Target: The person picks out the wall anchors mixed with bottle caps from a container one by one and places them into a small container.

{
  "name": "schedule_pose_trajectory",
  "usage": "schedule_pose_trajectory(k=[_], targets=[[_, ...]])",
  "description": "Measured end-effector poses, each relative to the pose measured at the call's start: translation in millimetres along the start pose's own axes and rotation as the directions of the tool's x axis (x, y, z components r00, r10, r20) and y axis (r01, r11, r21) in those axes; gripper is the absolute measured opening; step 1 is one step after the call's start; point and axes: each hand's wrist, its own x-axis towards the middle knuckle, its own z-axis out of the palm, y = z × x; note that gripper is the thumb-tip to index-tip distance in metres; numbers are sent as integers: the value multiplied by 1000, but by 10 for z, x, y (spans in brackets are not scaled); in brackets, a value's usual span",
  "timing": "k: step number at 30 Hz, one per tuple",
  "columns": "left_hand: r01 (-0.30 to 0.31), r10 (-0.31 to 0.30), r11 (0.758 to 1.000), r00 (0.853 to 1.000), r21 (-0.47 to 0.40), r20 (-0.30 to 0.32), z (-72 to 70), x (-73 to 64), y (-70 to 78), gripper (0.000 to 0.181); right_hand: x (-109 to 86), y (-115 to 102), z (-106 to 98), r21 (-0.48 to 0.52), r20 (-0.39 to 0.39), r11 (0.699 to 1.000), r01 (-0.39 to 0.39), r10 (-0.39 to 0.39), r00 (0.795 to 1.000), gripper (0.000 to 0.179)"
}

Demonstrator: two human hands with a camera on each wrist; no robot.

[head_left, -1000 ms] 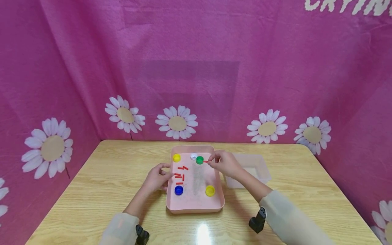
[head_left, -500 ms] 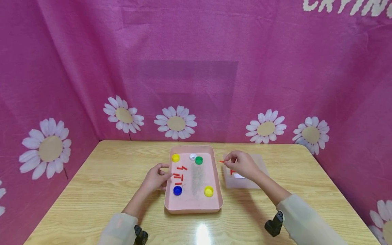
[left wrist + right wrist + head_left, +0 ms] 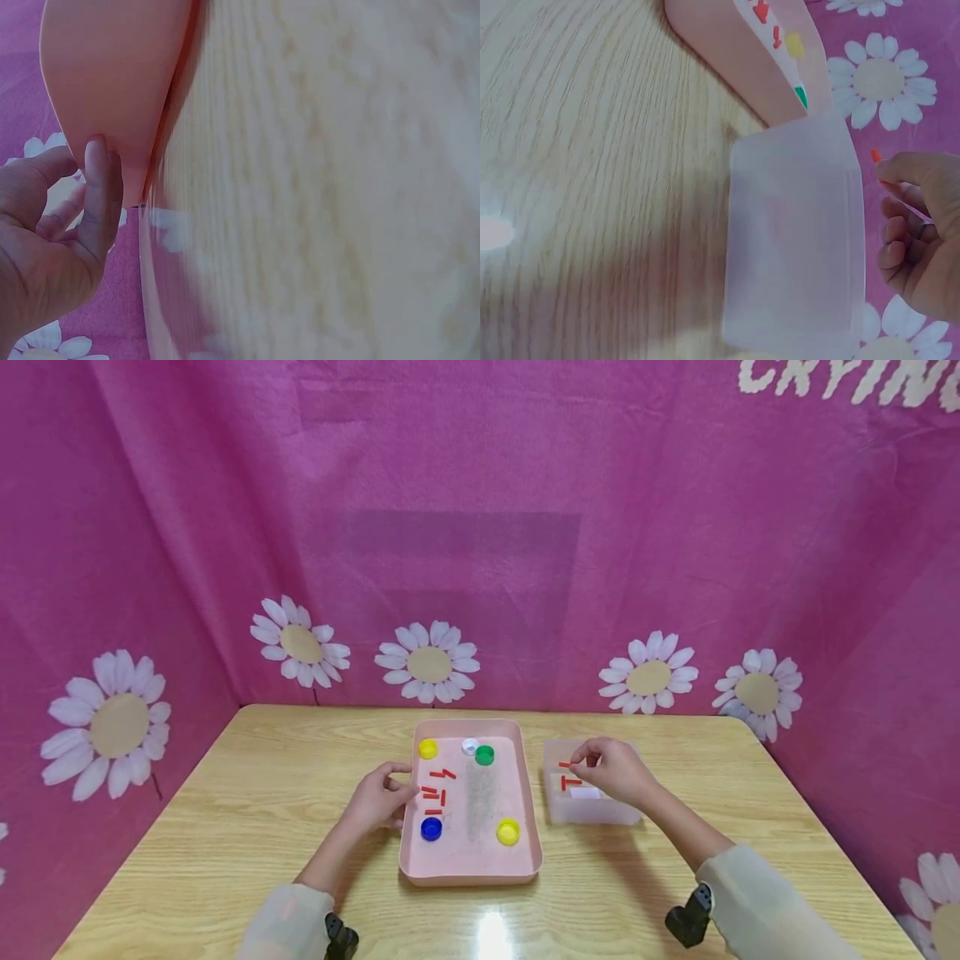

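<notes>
My right hand [image 3: 617, 772] pinches a small red stick [image 3: 876, 156] between thumb and index finger, over the translucent box [image 3: 592, 812] to the right of the tray. A couple of red sticks [image 3: 564, 783] and a white rectangle [image 3: 585, 793] show inside that box. With the thumb at the rim and fingers along the outer wall, my left hand [image 3: 377, 797] holds the left side of the pink tray [image 3: 472, 878]. Several red sticks [image 3: 431, 796] lie in the tray's left half. The left wrist view shows the left fingers [image 3: 97, 187] against the tray wall.
Inside the tray are round caps: a yellow one [image 3: 428, 748], a white one [image 3: 470, 746] and a green one [image 3: 485, 755] at the back, a blue one [image 3: 431, 828] and another yellow one [image 3: 508, 832] in front. A pink flowered cloth [image 3: 480, 568] hangs behind the wooden table [image 3: 315, 752].
My right hand has carried the red stick rightward, from beside the green cap in the tray to over the translucent box. The left hand has stayed at the tray's left edge.
</notes>
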Motion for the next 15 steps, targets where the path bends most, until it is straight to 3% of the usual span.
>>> schedule_pose_trajectory(k=[8,15], targets=[[3,-3,1000,1000,2,-4,-13,20,3,41,-26,155,-12,-20,15,1000,-2,2,1000,5],[-7,7,1000,1000,6,-3,-7,18,-9,41,-58,278,-2,-30,41,998,-50,51,998,7]])
